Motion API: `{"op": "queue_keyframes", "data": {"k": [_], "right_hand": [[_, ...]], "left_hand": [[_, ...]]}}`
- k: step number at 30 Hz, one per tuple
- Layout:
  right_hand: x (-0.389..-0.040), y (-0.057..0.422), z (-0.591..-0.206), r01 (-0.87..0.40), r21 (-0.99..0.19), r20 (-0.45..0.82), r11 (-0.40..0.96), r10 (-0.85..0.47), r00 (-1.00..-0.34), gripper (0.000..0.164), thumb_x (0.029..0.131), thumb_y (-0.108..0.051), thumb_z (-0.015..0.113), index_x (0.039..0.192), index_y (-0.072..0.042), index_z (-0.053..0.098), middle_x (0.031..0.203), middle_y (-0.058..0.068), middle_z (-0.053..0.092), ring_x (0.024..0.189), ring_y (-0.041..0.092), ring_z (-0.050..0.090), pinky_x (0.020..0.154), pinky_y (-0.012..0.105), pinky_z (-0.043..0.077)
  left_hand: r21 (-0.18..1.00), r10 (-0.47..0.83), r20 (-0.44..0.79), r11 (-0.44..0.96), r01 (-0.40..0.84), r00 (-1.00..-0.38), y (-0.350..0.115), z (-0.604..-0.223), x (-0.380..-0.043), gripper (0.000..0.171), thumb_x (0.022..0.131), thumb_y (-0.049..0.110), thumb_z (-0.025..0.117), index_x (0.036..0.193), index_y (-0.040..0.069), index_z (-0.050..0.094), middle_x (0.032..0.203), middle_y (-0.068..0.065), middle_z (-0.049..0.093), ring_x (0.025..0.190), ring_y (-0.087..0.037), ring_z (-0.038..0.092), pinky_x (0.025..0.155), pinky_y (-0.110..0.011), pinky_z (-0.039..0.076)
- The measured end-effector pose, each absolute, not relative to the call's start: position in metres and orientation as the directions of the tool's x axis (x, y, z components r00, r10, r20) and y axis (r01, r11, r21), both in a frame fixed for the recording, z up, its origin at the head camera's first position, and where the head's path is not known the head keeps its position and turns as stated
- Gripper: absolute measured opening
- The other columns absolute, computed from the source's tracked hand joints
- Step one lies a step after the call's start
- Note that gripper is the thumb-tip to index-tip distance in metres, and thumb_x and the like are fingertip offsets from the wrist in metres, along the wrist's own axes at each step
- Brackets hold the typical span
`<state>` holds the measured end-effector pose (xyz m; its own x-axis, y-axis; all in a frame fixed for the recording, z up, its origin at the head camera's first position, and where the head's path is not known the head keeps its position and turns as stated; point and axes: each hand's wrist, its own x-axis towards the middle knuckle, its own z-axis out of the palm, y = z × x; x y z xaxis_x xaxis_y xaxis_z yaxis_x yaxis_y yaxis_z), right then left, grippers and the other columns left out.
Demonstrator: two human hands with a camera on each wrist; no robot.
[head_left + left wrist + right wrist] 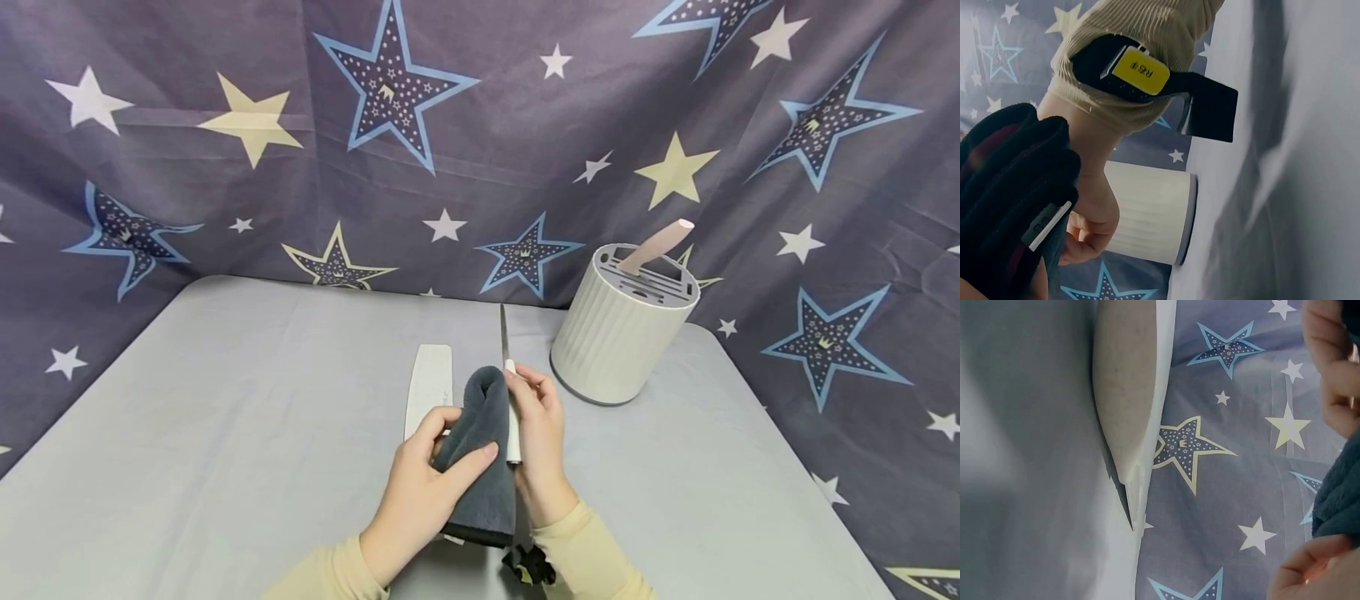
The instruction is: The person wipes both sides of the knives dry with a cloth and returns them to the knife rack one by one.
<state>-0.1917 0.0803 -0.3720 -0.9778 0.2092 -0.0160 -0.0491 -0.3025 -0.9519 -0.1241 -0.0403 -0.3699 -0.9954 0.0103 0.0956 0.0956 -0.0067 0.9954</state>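
My left hand [420,479] holds a folded dark grey cloth [483,483], its thumb lying across the front. A small white tag shows on the cloth [1016,187] in the left wrist view. Just right of the cloth, my right hand [542,425] grips a knife by its white handle [513,433]. The knife's narrow blade [504,333] points away from me, seen nearly edge-on. Left of the cloth, on the table, lies a broad white blade-shaped thing [430,387]; its near part is hidden behind my left hand and the cloth.
A ribbed cream knife block [618,342] stands on the table at the back right, with one pinkish knife handle [656,247] sticking out of its slotted top. Grey fabric [187,433] covers the table. A star-patterned curtain [495,150] hangs close behind and on both sides.
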Motion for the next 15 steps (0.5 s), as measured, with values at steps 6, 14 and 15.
{"op": "queue_keyframes", "data": {"k": [6, 14, 15], "right_hand": [[-0.1947, 0.0838, -0.3698, -0.056, -0.946, -0.02, -0.318, 0.229, -0.973, 0.022, 0.093, -0.014, 0.064, 0.113, -0.006, 0.061, 0.088, -0.003, 0.061, 0.065, 0.006, 0.06, 0.057, 0.02, 0.051], [-0.1989, 0.0875, -0.3683, -0.076, -0.94, -0.009, -0.334, 0.245, -0.969, 0.024, 0.087, -0.006, 0.069, 0.11, -0.007, 0.062, 0.082, -0.004, 0.06, 0.064, 0.007, 0.057, 0.056, 0.018, 0.05], [-0.1995, 0.0884, -0.368, -0.076, -0.94, -0.008, -0.333, 0.244, -0.97, 0.025, 0.087, -0.005, 0.069, 0.11, -0.007, 0.062, 0.082, -0.004, 0.059, 0.064, 0.007, 0.057, 0.056, 0.019, 0.05]], "left_hand": [[0.992, 0.058, 0.122, 0.03, 0.124, -0.991, -0.0394, -0.3712, -0.1214, 0.029, 0.087, 0.02, 0.077, 0.112, 0.018, 0.064, 0.085, -0.011, 0.072, 0.066, -0.016, 0.071, 0.057, -0.032, 0.059], [0.99, 0.109, 0.127, 0.052, 0.133, -0.986, -0.0397, -0.3717, -0.1192, 0.027, 0.088, 0.022, 0.075, 0.112, 0.019, 0.064, 0.085, -0.009, 0.072, 0.068, -0.015, 0.071, 0.058, -0.031, 0.059], [0.99, 0.115, 0.126, 0.055, 0.133, -0.985, -0.0398, -0.3719, -0.1192, 0.027, 0.088, 0.022, 0.075, 0.112, 0.019, 0.063, 0.085, -0.009, 0.072, 0.068, -0.015, 0.071, 0.058, -0.031, 0.059]]}}
